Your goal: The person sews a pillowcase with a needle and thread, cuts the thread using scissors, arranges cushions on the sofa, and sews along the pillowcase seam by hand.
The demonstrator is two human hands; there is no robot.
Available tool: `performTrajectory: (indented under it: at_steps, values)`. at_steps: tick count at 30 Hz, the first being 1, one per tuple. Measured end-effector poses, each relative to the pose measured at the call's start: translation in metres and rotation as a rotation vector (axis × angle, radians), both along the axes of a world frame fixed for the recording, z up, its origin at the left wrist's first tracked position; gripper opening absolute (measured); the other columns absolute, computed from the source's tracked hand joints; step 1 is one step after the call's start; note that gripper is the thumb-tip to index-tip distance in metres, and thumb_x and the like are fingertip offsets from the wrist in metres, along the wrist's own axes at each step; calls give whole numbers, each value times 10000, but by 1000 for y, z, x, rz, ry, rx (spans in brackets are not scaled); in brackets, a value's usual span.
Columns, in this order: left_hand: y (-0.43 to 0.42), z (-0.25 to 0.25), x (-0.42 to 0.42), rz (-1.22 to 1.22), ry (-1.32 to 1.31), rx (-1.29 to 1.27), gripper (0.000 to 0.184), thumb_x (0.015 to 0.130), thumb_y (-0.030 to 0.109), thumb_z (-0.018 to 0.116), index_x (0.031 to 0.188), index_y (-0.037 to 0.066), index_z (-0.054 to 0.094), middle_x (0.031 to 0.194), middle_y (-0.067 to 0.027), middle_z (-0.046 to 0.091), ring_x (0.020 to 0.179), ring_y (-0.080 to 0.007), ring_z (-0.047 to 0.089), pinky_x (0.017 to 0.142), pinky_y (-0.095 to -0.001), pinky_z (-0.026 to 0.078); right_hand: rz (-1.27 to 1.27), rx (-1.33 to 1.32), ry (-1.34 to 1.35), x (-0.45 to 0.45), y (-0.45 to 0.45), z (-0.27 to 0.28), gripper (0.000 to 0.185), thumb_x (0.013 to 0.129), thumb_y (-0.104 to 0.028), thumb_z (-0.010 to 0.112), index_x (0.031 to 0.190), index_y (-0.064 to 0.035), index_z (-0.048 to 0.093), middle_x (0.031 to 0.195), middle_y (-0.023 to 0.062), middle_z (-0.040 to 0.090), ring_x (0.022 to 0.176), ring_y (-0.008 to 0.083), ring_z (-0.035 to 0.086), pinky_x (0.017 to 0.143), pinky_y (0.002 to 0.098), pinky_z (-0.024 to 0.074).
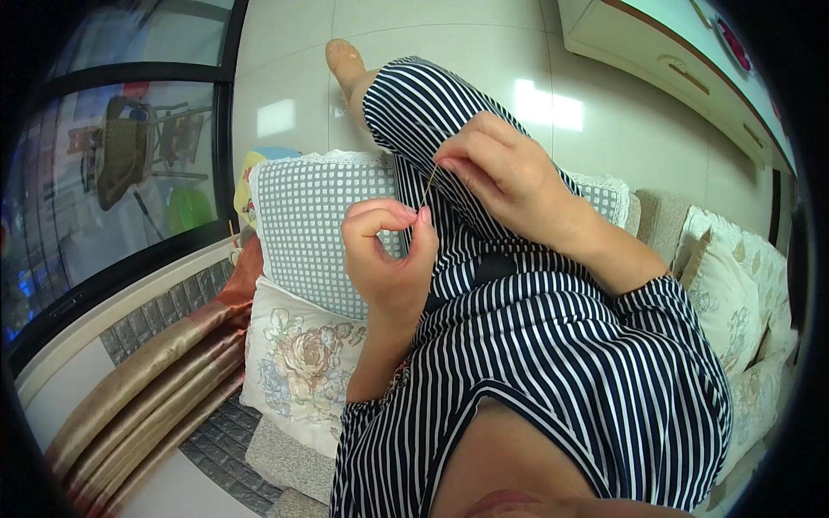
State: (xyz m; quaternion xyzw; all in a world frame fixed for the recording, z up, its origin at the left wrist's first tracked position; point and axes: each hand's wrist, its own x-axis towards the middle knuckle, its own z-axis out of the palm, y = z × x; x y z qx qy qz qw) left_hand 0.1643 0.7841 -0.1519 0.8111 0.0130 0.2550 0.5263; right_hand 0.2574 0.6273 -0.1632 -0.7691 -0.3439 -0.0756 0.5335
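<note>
Over lap, thin strand, axis steep up-R, pinched by L fingers & R fingers

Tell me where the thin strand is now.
In the head view, the thin strand spans the gap between the pinching left hand and right hand, above the striped clothing.

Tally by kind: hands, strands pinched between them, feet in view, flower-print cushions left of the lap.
Bare hands (left hand, right hand): 2
Thin golden-brown strand: 1
Foot near the top of the frame: 1
Cream fabric cushion with brown and blue-grey flowers: 1
Total: 5
</note>
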Motion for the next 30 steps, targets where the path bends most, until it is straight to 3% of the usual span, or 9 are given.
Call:
performTrajectory:
  at_steps: [9, 13, 15, 16, 18, 20, 24, 27, 30]
  values:
    - [13, 9, -20, 130, 239, 26, 314, 759, -52, 757, 930, 61, 518, 865, -56, 597, 859, -161, 594, 779, -273, 484, 72, -60, 90, 9, 1, 3, 143, 879, -21, 684, 1022, -20, 687, 899, 81, 637, 751, 182, 600, 628, 284, 476]
    - [54, 7, -62, 236, 461, 99, 282, 829, 130, 757, 1039, 45, 588, 935, -100, 675, 949, -240, 625, 926, -392, 456, 153, -65, 239, 7, 19, 22, 221, 937, -2, 610, 1140, -23, 693, 940, 87, 652, 748, 138, 623, 646, 248, 506]
    - [81, -9, -90, 296, 618, 222, 530, 869, 302, 725, 1260, -7, 545, 1191, -199, 639, 1154, -333, 569, 1056, -475, 366, 200, -81, 268, 8, 31, 26, 254, 959, 16, 563, 1187, -21, 668, 957, 86, 657, 729, 124, 617, 644, 245, 513]
    - [96, -26, -110, 335, 615, 214, 530, 869, 302, 725, 1260, -7, 545, 1191, -199, 639, 1154, -333, 569, 1056, -475, 366, 231, -108, 293, 8, 38, 31, 274, 968, 23, 541, 1214, -23, 652, 959, 89, 657, 728, 123, 616, 647, 247, 516]
    - [126, -67, -156, 813, 792, 709, 764, 886, 397, 688, 1415, -71, 396, 1400, -274, 477, 1340, -394, 413, 1128, -511, 272, 332, -93, 282, 8, 50, 34, 298, 972, 34, 519, 1240, -26, 633, 970, 94, 658, 724, 130, 616, 653, 252, 518]
    - [139, -81, -194, 1052, 1092, 724, 868, 880, 401, 688, 1470, -93, 286, 1486, -301, 346, 1423, -406, 287, 1165, -513, 209, 470, -121, 273, 9, 60, 33, 362, 972, 65, 476, 1299, -38, 590, 1013, 109, 660, 732, 156, 620, 680, 269, 525]
    - [142, -99, -232, 1023, 1022, 945, 733, 845, 362, 716, 1369, -57, 422, 1385, -260, 462, 1341, -388, 393, 1093, -508, 300, 655, -131, 395, 2, 80, 20, 417, 979, 54, 469, 1380, -51, 514, 1050, 119, 657, 753, 170, 613, 708, 275, 526]
    - [154, -108, -232, 1075, 1282, 771, 593, 754, 320, 790, 1191, 11, 534, 1215, -181, 572, 1171, -350, 516, 997, -489, 352, 624, -173, 413, 1, 84, 9, 425, 985, 38, 473, 1400, -51, 488, 1032, 117, 666, 755, 168, 622, 704, 278, 531]
    - [169, -125, -252, 1046, 1175, 1012, 370, 732, 220, 804, 978, 50, 586, 993, -99, 620, 990, -303, 577, 863, -449, 399, 590, -178, 382, 4, 82, 7, 316, 996, 8, 486, 1308, -16, 525, 998, 101, 689, 755, 164, 651, 698, 283, 545]
